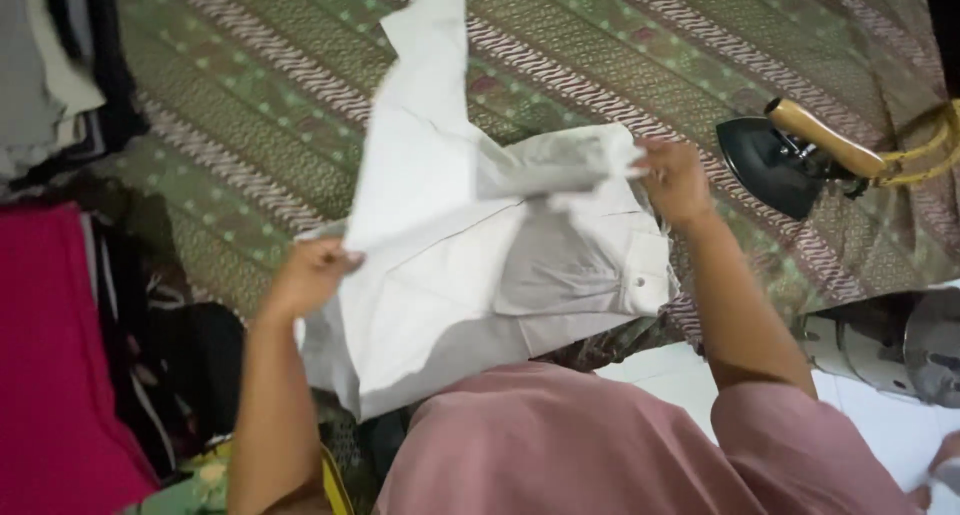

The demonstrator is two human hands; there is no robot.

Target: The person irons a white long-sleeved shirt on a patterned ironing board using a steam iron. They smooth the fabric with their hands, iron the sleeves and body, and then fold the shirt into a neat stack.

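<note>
left hand [310, 272] + right hand [676, 180] grip white shirt [470, 245] | iron [795, 155] right

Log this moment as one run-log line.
left hand: grips white shirt | right hand: grips shirt edge | shirt: lifted over patterned cloth | iron: right, untouched

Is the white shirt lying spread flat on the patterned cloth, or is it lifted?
Lifted and crumpled. The left hand and right hand hold the white shirt above the patterned cloth.
</note>
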